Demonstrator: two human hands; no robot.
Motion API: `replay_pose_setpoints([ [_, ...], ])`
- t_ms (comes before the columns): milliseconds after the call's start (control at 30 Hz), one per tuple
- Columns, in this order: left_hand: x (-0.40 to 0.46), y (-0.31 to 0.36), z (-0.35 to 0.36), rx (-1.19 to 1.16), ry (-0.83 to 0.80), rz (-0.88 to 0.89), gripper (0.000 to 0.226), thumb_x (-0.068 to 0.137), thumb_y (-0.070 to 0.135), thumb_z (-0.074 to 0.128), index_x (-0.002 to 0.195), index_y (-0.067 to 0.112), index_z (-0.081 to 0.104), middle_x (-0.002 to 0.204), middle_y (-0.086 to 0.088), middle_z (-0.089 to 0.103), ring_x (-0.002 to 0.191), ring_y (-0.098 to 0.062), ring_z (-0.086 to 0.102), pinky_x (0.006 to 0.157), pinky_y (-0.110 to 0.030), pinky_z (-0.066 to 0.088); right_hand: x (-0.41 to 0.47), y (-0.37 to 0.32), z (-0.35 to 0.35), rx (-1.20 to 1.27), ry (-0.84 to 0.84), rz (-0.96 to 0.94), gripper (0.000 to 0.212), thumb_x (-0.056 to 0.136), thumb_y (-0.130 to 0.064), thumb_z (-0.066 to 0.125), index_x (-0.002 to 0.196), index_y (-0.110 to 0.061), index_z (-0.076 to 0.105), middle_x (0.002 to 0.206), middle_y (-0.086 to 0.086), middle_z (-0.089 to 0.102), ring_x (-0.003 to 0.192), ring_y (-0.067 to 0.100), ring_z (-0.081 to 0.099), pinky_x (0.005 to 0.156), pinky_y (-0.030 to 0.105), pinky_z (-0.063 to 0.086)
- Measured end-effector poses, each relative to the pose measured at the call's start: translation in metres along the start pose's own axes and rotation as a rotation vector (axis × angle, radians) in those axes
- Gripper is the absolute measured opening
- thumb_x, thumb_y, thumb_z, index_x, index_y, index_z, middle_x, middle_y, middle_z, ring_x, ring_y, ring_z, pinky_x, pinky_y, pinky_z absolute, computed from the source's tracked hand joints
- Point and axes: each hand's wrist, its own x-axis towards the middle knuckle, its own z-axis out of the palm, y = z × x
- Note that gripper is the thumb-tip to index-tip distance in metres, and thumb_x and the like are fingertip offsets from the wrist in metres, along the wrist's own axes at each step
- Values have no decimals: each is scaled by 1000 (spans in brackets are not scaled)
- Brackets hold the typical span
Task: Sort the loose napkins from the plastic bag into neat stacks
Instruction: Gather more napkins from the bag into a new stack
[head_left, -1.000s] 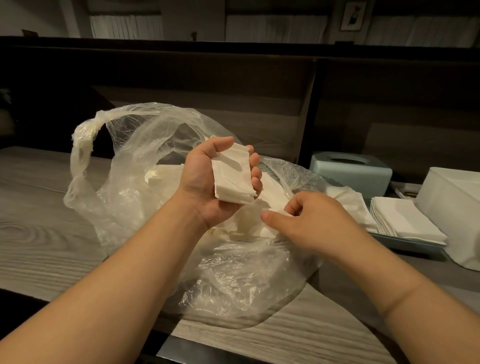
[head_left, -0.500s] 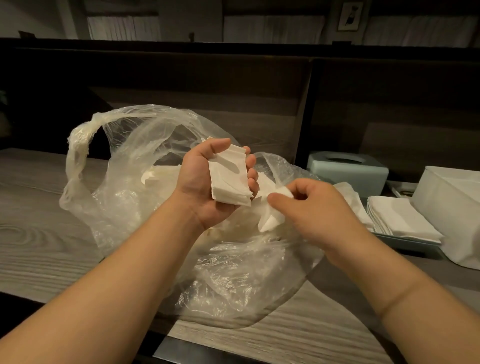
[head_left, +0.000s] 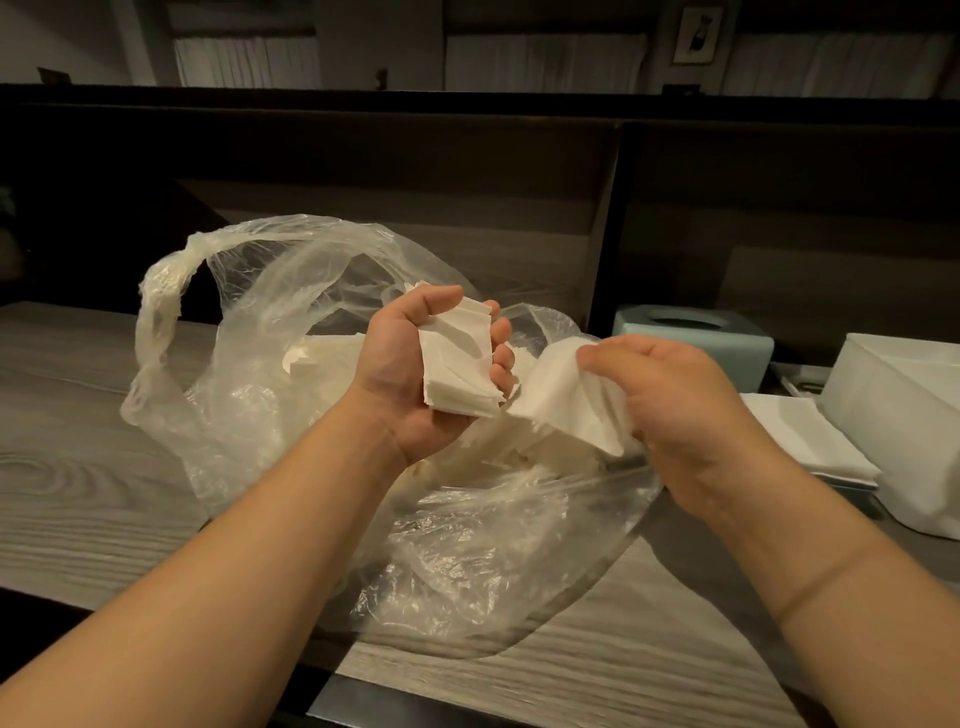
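Left grip (head_left: 410, 374): palm up above the plastic bag (head_left: 291, 426), thumb and curled fingers clasping a squared stack of folded napkins (head_left: 460, 364); stack edges roughly aligned, lower end fanned slightly.

Right grip (head_left: 670, 410): back of hand toward the camera, thumb and fingers pinching a single loose napkin (head_left: 566, 400), partly unfolded and blurred. Its near corner lies just beside the lower end of the held stack; whether the two touch cannot be told.

Plastic bag: clear, crumpled, lying open on the tabletop (head_left: 78, 493) near its front edge, one handle loop standing up at the left. More loose napkins (head_left: 322, 358) show through the film inside, behind and below the left grip.

Right end of tabletop: a flat pile of white napkins (head_left: 810, 441) on a pale blue tray; a pale blue tissue box (head_left: 696, 338) behind it, against the dark back panel; a white container (head_left: 904, 410) at the far right edge.
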Motion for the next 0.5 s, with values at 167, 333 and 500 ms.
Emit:
replay_pose_setpoints([
  [167, -3, -3, 5, 67, 24, -5, 47, 76, 26, 62, 119, 8, 59, 90, -12, 64, 69, -21, 55, 67, -28, 44, -8, -12, -5, 748, -187, -77, 17, 83, -27, 68, 98, -19, 69, 97, 4, 70, 92, 21, 69, 78, 37, 57],
  [333, -2, -10, 8, 217, -56, -1, 46, 80, 21, 64, 124, 9, 57, 97, -13, 65, 76, -23, 58, 70, -31, 48, -13, -12, 8, 786, -159, -5, 22, 96, -23, 59, 113, -9, 66, 94, 8, 78, 73, 19, 74, 61, 32, 60],
  [500, -4, -14, 11, 468, -74, 28, 36, 79, 31, 61, 109, 11, 67, 94, -11, 67, 79, -23, 66, 69, -37, 54, -11, 8, 17, 76, -80, -39, 9, 92, -28, 74, 98, -22, 75, 95, 0, 78, 84, 18, 76, 72, 36, 63],
])
